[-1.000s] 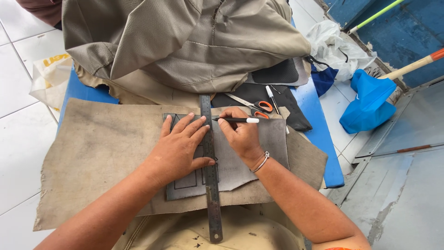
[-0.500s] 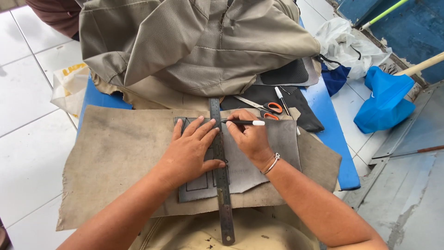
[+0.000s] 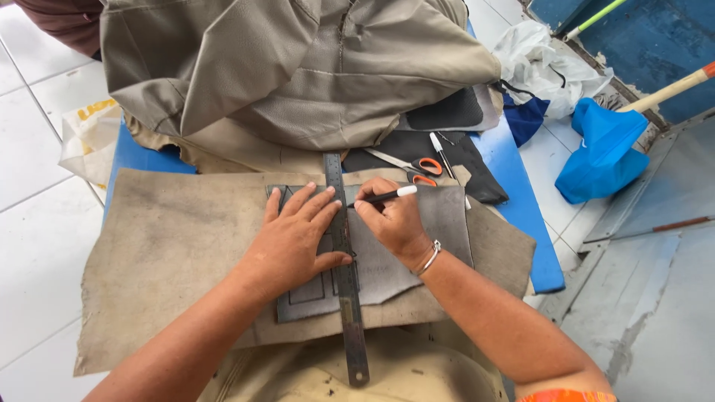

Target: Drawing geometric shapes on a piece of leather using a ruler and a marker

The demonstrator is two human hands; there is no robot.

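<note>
Here left hand (image 3: 294, 242) flat, fingers spread, pressing metal ruler (image 3: 344, 268) onto grey fabric piece (image 3: 439, 223); right hand (image 3: 393, 219) clenched round pen (image 3: 387, 196), tip beside ruler edge. Orange-handled scissors (image 3: 417, 165) nearby.

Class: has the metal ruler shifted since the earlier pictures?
No. The metal ruler keeps its place on the grey piece, its top end equally far from the orange-handled scissors.

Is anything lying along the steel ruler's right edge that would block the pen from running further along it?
Nothing visible does. The right hand holds the black pen at the long steel ruler, and the grey fabric piece beside that edge lies bare. The left hand presses from the other side.
</note>
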